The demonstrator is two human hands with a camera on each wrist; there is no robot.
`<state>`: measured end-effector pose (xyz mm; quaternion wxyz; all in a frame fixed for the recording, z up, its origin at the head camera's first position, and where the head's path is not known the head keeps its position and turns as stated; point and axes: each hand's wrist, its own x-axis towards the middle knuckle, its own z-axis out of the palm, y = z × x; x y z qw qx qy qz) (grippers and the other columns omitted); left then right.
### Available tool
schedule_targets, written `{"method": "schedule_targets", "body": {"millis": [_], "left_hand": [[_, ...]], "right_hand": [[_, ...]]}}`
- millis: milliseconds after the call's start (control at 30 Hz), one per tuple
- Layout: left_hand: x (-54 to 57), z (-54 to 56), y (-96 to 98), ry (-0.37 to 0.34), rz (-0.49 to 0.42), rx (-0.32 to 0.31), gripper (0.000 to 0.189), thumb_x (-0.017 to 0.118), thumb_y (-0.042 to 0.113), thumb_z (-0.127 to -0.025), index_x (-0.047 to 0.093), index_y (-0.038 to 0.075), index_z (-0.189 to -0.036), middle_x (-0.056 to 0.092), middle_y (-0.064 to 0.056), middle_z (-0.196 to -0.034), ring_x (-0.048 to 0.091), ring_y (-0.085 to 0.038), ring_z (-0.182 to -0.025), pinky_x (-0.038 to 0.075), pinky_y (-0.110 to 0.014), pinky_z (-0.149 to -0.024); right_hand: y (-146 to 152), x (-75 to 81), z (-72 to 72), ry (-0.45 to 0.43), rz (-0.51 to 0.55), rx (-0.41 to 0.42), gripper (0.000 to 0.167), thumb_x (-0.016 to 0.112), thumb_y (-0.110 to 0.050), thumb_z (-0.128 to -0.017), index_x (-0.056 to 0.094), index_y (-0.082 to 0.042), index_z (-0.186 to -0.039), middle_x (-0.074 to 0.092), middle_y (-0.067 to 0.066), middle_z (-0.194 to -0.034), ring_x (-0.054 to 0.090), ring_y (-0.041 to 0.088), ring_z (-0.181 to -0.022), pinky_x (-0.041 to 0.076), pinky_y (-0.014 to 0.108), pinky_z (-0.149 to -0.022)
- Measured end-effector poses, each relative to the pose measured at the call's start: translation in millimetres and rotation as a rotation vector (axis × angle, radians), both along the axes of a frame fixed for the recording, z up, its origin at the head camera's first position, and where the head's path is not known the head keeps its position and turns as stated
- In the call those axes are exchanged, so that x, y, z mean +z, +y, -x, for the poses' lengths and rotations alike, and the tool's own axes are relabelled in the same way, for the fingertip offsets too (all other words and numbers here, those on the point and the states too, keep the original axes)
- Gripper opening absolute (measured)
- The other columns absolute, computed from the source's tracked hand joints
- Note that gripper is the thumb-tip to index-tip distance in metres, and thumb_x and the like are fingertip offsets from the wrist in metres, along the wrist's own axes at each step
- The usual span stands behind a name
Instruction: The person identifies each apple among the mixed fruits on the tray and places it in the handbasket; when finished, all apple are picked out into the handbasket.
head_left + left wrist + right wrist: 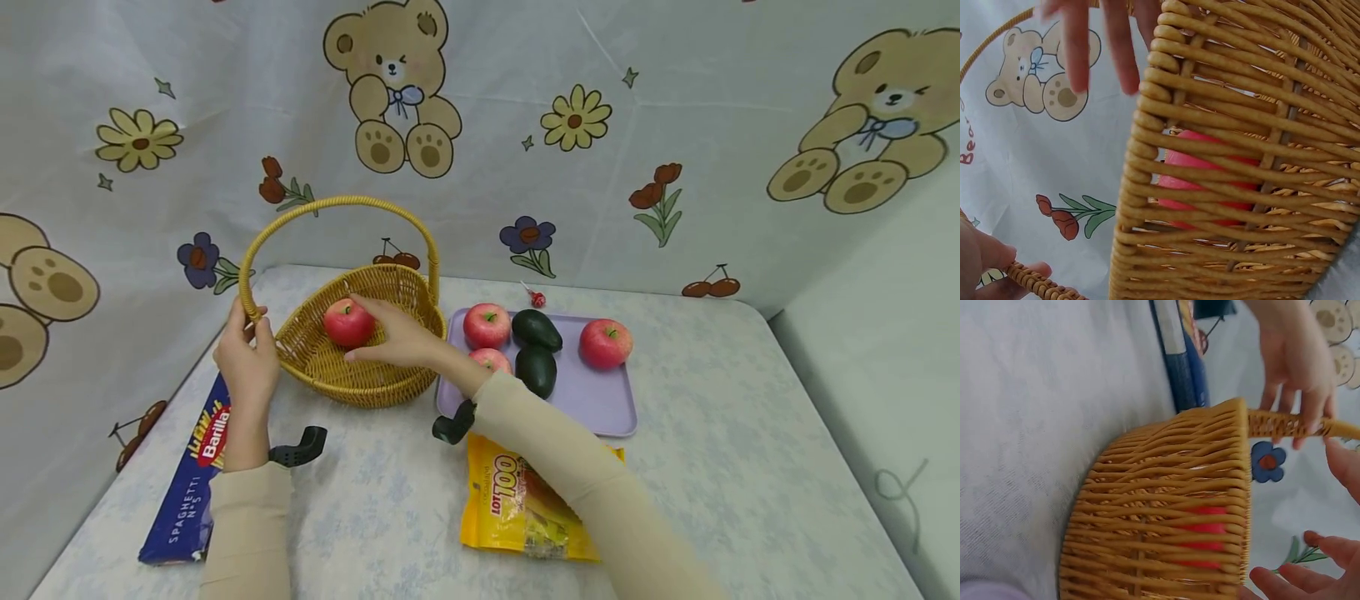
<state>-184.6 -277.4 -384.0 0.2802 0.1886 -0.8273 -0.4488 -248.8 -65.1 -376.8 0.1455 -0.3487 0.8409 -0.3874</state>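
Gripping the basket (375, 393) by the left side of its handle (356, 201) with my left hand (251, 358), I had my right hand (401, 335) over the basket, fingers spread, grasping nothing. Red apple (345, 327) sat inside, by those fingers; couldn't tell about contact. Lilac tray (600, 406) stood right of the basket, carrying three more apples (606, 343) and two avocados (536, 372). Spaghetti pack (187, 492) lay front-left, yellow bag (510, 512) in front of the tray.
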Motion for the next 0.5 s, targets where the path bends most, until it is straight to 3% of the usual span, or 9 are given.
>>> {"method": "schedule_targets", "body": {"millis": [100, 233, 333, 500], "left_hand": [[0.1, 0.1, 0.3, 0.000, -0.005, -0.003, 0.035, 0.043, 0.016, -0.103, 0.050, 0.015, -0.138, 0.059, -0.013, -0.135, 0.055, -0.035, -0.127, 0.030, -0.052, -0.113], [0.0, 0.6, 0.6, 0.002, -0.003, -0.004, 0.034, 0.043, 0.017, -0.103, 0.050, 0.014, -0.137, 0.058, -0.013, -0.135, 0.055, -0.037, -0.127, 0.023, -0.052, -0.116], [-0.6, 0.6, 0.6, 0.008, -0.001, -0.010, 0.035, 0.043, 0.016, -0.103, 0.050, 0.014, -0.137, 0.059, -0.014, -0.134, 0.055, -0.037, -0.127, 0.023, -0.052, -0.116], [-0.8, -0.6, -0.1, 0.009, -0.012, -0.014, 0.038, 0.043, 0.016, -0.103, 0.048, 0.016, -0.141, 0.058, -0.013, -0.135, 0.055, -0.036, -0.127, 0.025, -0.051, -0.115]], "right_hand": [[18.8, 12.7, -11.4, -0.026, 0.039, 0.020, 0.090, 0.072, -0.041, -0.085, 0.020, -0.025, -0.157, 0.028, -0.002, -0.160, 0.035, 0.021, -0.144, 0.034, 0.045, -0.114], [48.6, 30.1, -27.1, -0.097, 0.148, 0.032, 0.086, 0.072, -0.033, -0.087, 0.021, -0.029, -0.156, 0.026, -0.006, -0.160, 0.042, 0.020, -0.140, 0.040, 0.039, -0.111], [75.3, 40.8, -35.5, -0.125, 0.233, 0.040, 0.085, 0.071, -0.024, -0.089, 0.020, -0.028, -0.156, 0.027, -0.004, -0.161, 0.041, 0.020, -0.141, 0.038, 0.039, -0.112], [126.2, 50.4, -41.4, -0.088, 0.319, -0.006, 0.084, 0.071, -0.018, -0.089, 0.022, -0.025, -0.156, 0.033, 0.004, -0.158, 0.044, 0.024, -0.139, 0.038, 0.047, -0.111]]}}
